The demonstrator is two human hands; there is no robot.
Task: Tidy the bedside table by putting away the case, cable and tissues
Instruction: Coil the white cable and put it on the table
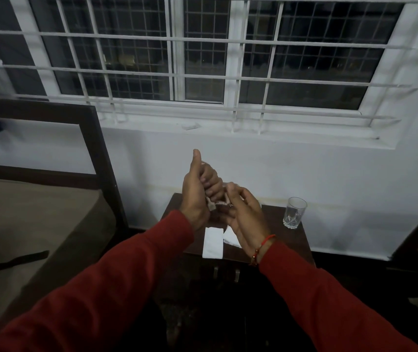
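Both hands are raised above the dark bedside table (pixel 296 240). My left hand (pixel 197 194) is closed around a coiled cable (pixel 214 205), thumb pointing up; a plug end hangs below the fist. My right hand (pixel 246 214) pinches a strand of the same cable beside the left fist. Two white tissues lie on the table under my hands: a flat folded tissue (pixel 213 242) and a second tissue (pixel 230 238) partly hidden by my right wrist. I see no case in this view.
A clear drinking glass (pixel 294 212) stands at the table's back right corner. A bed with a dark headboard (pixel 96 148) is to the left. The table front has two small handles (pixel 225 273). A barred window (pixel 202 59) fills the wall above.
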